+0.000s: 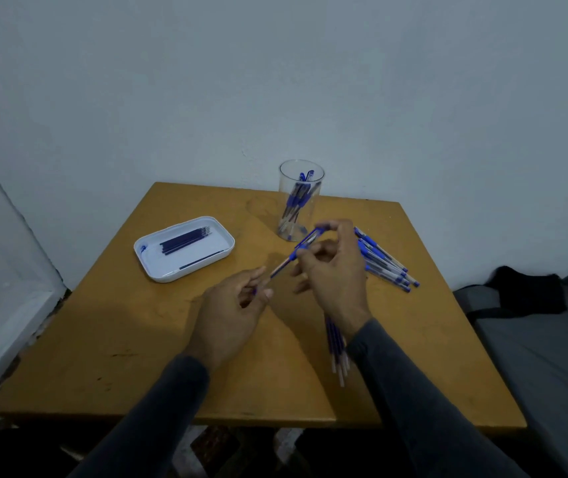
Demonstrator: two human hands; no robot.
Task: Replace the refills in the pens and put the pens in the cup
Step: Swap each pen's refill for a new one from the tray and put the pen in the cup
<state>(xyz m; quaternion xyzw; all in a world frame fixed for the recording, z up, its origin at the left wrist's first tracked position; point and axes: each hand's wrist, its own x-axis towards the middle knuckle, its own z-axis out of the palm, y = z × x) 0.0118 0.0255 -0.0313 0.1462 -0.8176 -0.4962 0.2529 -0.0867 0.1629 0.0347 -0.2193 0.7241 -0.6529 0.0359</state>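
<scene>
the pen (298, 251) slants between your hands above the table (144, 339): your right hand (336, 270) has its fingers (325, 226) curled, pinching the capped upper end, and your left hand (232, 305) pinches the lower tip. the cup (299, 201) of pens stands just beyond your right fingers, the loose pens (384, 260) to their right, and the tray (186, 248) of refills lies beyond your left fingers.

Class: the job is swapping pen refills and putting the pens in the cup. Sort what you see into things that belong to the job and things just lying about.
Belongs to the job:
pen in both hands
left hand
right hand
clear cup
pile of pens
white tray of refills
loose refills

Just lying about:
dark cloth
grey cushion
</scene>
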